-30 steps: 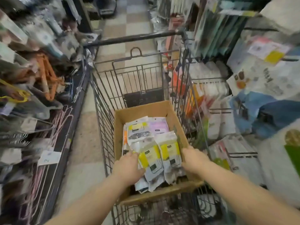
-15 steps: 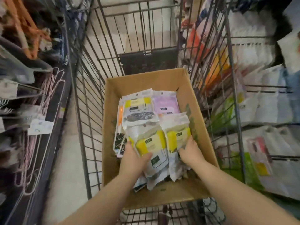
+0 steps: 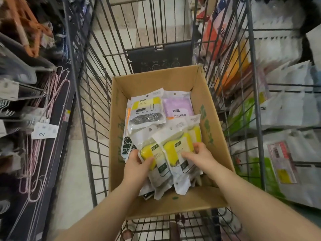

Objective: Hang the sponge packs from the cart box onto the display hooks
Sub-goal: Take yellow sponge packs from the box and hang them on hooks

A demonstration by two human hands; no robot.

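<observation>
The cart (image 3: 84, 136) is built of grey metal wire with a dull sheen, and a matt black plastic panel (image 3: 159, 58) is set in its far end. The box (image 3: 213, 136) is made of plain brown cardboard, matt, printed in green. The sponge packs (image 3: 175, 153) are wrapped in glossy, crinkled plastic film, through which yellow foam is seen. A shiny coil of metal wool is sealed in the scourer pack (image 3: 147, 110). The floor (image 3: 78, 171) is laid in smooth speckled stone.

Pink wire hangers (image 3: 52, 105) are hanging along the left shelf, orange hangers (image 3: 26, 28) are crowding farther back, a price tag (image 3: 44, 131) marked 2 is dangling nearby, and white packets (image 3: 286, 108) are hanging on the right.
</observation>
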